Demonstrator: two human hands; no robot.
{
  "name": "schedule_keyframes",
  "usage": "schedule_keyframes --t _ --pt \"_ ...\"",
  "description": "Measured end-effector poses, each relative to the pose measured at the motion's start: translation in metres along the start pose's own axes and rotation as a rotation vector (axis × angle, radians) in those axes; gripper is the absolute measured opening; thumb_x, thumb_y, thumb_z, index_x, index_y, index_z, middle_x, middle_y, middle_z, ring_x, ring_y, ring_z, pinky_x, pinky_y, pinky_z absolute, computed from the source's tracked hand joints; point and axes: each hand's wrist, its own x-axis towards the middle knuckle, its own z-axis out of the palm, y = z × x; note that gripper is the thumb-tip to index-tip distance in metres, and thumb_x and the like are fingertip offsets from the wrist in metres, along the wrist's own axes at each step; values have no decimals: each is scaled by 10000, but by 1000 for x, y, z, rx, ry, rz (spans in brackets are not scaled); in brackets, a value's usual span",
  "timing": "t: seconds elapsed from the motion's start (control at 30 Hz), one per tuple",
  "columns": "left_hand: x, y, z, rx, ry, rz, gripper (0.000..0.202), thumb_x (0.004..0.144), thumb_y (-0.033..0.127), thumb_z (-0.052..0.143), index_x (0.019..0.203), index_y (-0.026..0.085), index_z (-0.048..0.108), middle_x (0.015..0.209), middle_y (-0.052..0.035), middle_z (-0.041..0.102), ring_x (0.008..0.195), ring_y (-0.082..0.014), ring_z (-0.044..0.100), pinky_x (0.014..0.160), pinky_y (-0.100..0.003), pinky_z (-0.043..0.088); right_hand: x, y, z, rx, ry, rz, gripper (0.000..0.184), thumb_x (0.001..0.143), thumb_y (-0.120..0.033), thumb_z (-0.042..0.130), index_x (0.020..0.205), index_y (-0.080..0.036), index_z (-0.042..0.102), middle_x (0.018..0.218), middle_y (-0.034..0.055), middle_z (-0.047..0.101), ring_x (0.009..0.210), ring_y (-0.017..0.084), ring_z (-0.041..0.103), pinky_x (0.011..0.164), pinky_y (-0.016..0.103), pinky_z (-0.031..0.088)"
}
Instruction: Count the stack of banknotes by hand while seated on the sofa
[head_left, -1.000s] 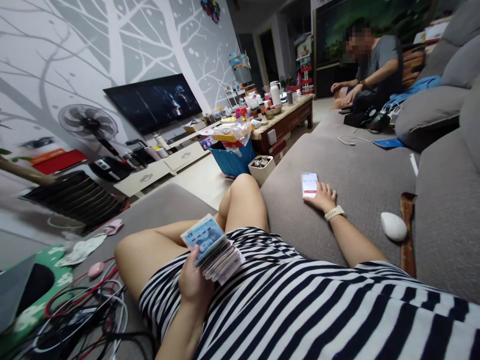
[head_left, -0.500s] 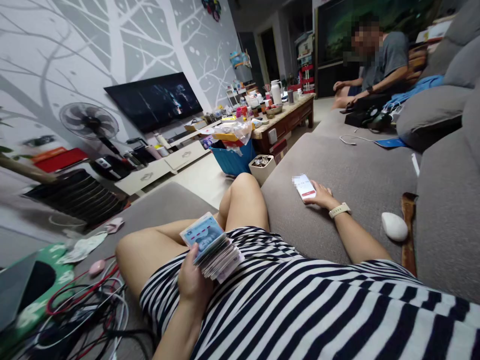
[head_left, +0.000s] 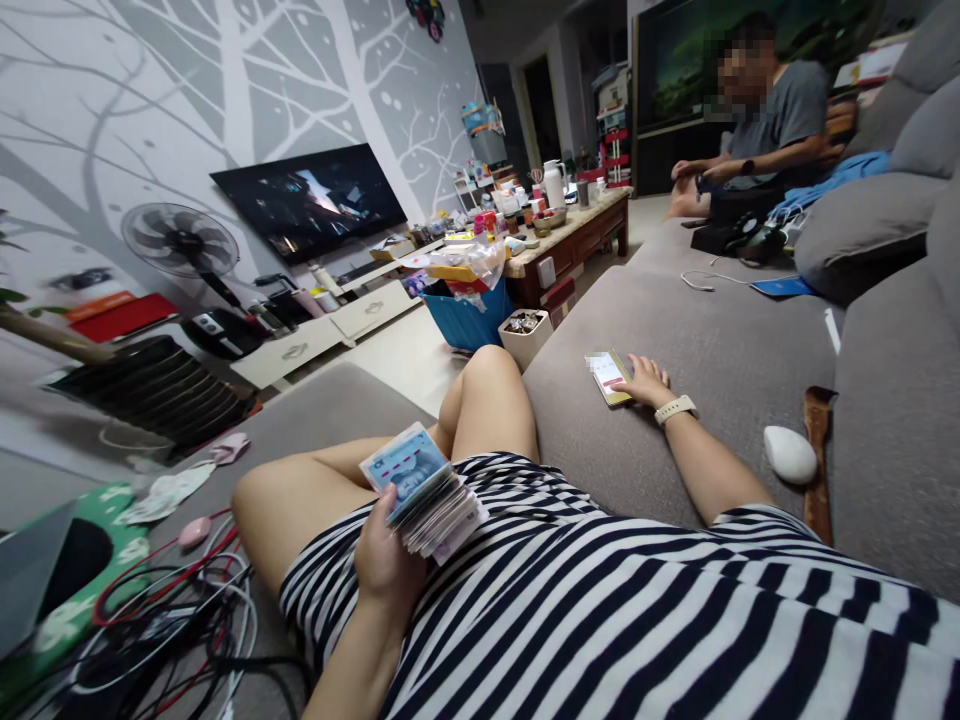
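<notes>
Banknotes (head_left: 424,497), a thick fanned wad, held over the lap at the near left of a living room with a grey tree-patterned wall (head_left: 150,120). Along that wall, a flat-screen television (head_left: 307,203) and a pedestal fan (head_left: 180,240); farther off, a low wooden desk (head_left: 581,225) crowded with bottles and jars, a blue bin (head_left: 465,320) just beside it. At the far end of a long grey fabric sofa (head_left: 675,320), another person (head_left: 772,120) seated, well apart. Nearer, a black-and-white striped dress (head_left: 600,610) across the wearer's body. Around the wad, a left hand (head_left: 384,565) closed from below, thumb pressed on the top note, a grip apparently keeping the loose stack from sliding apart. Out on the sofa seat, a right hand (head_left: 649,385) spread and relaxed, fingertips touching the edge of a smartphone (head_left: 609,375) lying face up, its screen turned toward the head camera, seemingly for easy reading. On that wrist, a cream watch band (head_left: 675,410). On the phone, a blurred display with a red bar; on the top note, blue print and red marks, no wording legible at this size.
</notes>
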Motion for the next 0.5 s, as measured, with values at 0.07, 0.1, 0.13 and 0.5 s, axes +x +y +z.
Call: schedule_keyframes --t 0.07,0.1,0.13,0.5 --pt "-1 0 2 16 24 46 210 871 215 477 950 177 668 964 0 728 1040 -254 637 773 -337 583 3 5 -1 15 20 -27 783 762 -578 530 1404 -189 307 1456 174 343 1341 356 282 1045 561 206" --pt "-1 -1 3 24 31 58 207 867 213 479 942 178 669 958 2 729 1043 -254 636 773 -335 584 4 6 -2 20 30 -43 709 799 -541 487 1387 -179 329 1432 180 377 1321 349 320 1032 555 233" --pt "-1 -1 4 28 32 58 208 867 212 477 938 180 670 955 5 730 1045 -255 635 771 -336 585 6 5 -2 21 38 -63 630 826 -486 452 1364 -171 357 1401 183 416 1298 340 357 1019 548 258" --pt "-1 0 2 41 39 29 203 876 231 473 909 188 668 857 10 732 1001 -232 658 785 -326 574 19 -25 -4 30 95 -348 367 781 -182 440 1135 -184 535 1266 126 562 1261 280 415 1060 541 214"
